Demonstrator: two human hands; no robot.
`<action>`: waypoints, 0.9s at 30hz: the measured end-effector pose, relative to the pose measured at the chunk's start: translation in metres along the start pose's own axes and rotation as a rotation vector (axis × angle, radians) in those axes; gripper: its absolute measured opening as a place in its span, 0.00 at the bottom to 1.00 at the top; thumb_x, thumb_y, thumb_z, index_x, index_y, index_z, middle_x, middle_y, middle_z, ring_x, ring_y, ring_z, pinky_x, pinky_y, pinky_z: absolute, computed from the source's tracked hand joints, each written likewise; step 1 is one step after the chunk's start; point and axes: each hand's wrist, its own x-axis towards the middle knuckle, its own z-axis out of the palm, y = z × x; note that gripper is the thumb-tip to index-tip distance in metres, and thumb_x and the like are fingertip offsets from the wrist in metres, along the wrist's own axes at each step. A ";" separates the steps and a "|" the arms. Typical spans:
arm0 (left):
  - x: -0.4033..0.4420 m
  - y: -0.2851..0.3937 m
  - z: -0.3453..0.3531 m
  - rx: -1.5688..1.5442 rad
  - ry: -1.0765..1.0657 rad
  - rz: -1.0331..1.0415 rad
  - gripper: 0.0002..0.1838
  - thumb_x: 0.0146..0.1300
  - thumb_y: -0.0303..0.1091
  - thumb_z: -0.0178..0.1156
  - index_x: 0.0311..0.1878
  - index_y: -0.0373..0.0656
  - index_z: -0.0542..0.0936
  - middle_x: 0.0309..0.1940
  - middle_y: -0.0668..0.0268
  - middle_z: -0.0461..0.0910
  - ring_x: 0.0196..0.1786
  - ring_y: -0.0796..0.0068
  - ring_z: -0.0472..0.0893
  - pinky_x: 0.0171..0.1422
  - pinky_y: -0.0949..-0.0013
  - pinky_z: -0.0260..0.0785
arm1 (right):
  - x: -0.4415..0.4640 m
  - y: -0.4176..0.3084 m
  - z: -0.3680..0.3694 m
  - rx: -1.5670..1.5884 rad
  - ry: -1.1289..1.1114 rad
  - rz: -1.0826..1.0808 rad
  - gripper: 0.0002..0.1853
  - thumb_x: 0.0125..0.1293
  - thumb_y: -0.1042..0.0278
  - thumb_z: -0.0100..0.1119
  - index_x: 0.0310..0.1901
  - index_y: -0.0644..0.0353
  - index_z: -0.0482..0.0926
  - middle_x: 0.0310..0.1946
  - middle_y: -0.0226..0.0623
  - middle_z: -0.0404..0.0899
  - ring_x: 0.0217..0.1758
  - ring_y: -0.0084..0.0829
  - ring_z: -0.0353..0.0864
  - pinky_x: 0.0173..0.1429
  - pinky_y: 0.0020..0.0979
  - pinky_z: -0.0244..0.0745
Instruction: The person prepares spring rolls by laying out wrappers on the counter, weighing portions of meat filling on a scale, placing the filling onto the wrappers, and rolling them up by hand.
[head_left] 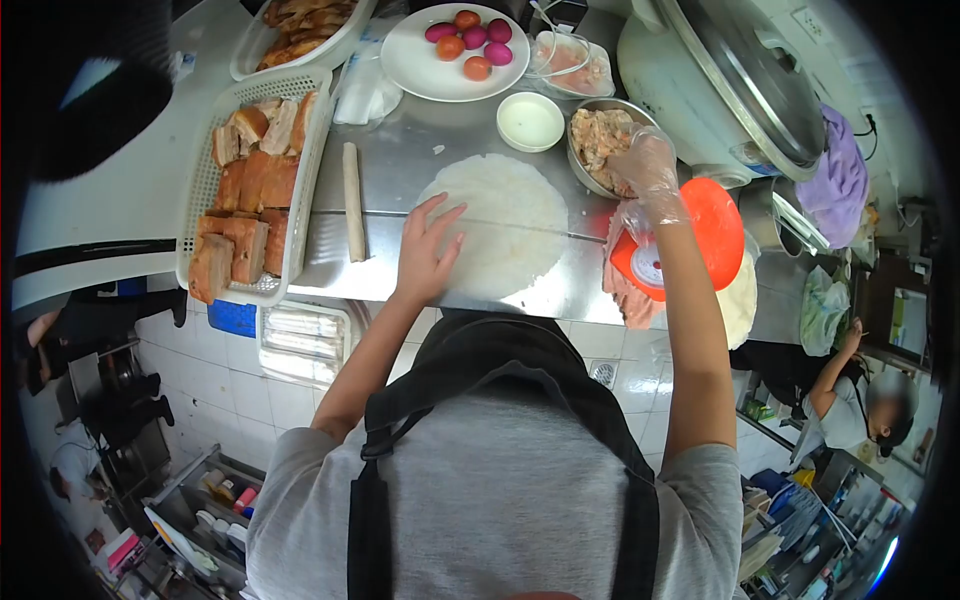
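A thin round sheet of dough (505, 225) lies flat on the steel counter in front of me. My left hand (428, 245) is bare and rests at the sheet's left edge with its fingers spread. On my right hand (648, 170) is a clear plastic glove. It reaches into a metal bowl (588, 178) of chopped meat filling (600, 138), its fingers curled into the meat and their tips hidden. Below that forearm sits an orange-red kitchen scale (710, 225), partly covered by the arm. A wooden rolling pin (353, 203) lies left of the dough.
At left stands a white basket (322, 125) of roasted pork slabs. A plate (400, 60) of coloured eggs, a small white bowl (530, 122) and a container of pinkish food (572, 65) are behind. A large lidded cooker (670, 90) stands at right. A person (840, 400) is further right.
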 end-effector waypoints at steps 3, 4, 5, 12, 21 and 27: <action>-0.004 -0.001 -0.007 -0.008 0.041 -0.043 0.22 0.67 0.33 0.61 0.64 0.46 0.81 0.68 0.53 0.70 0.70 0.51 0.69 0.72 0.53 0.62 | 0.000 -0.012 -0.001 -0.105 0.045 -0.150 0.30 0.49 0.61 0.72 0.56 0.60 0.81 0.48 0.52 0.85 0.55 0.49 0.84 0.60 0.45 0.79; -0.005 -0.002 -0.008 -0.008 0.049 -0.041 0.21 0.67 0.33 0.61 0.64 0.46 0.81 0.67 0.53 0.70 0.69 0.51 0.70 0.72 0.53 0.62 | 0.000 -0.019 -0.002 -0.131 0.036 -0.128 0.30 0.49 0.61 0.72 0.57 0.60 0.81 0.48 0.52 0.85 0.55 0.49 0.84 0.60 0.44 0.79; -0.005 -0.003 -0.010 -0.006 0.059 -0.039 0.21 0.67 0.33 0.61 0.63 0.46 0.81 0.67 0.53 0.70 0.69 0.52 0.70 0.72 0.54 0.62 | -0.001 -0.025 -0.003 -0.157 0.026 -0.109 0.31 0.50 0.61 0.72 0.58 0.61 0.80 0.49 0.52 0.85 0.55 0.49 0.84 0.61 0.44 0.79; -0.009 -0.004 -0.016 -0.094 0.128 -0.052 0.21 0.66 0.30 0.62 0.62 0.45 0.81 0.65 0.54 0.71 0.67 0.53 0.72 0.72 0.56 0.63 | 0.004 -0.023 0.002 -0.086 -0.063 0.114 0.31 0.54 0.59 0.71 0.61 0.59 0.79 0.55 0.54 0.83 0.59 0.48 0.83 0.64 0.43 0.77; -0.031 -0.033 -0.050 -0.101 0.261 -0.144 0.20 0.66 0.27 0.63 0.62 0.45 0.81 0.65 0.56 0.71 0.62 0.59 0.74 0.66 0.61 0.67 | -0.004 0.000 0.006 0.446 0.365 0.014 0.16 0.57 0.68 0.65 0.48 0.59 0.87 0.40 0.49 0.88 0.46 0.46 0.88 0.53 0.40 0.80; -0.043 -0.045 -0.068 -0.075 0.286 -0.161 0.23 0.65 0.28 0.64 0.64 0.47 0.80 0.66 0.57 0.71 0.65 0.61 0.72 0.63 0.61 0.69 | 0.009 0.020 -0.001 0.649 0.091 0.298 0.14 0.64 0.66 0.58 0.49 0.54 0.87 0.38 0.43 0.89 0.41 0.44 0.87 0.50 0.43 0.79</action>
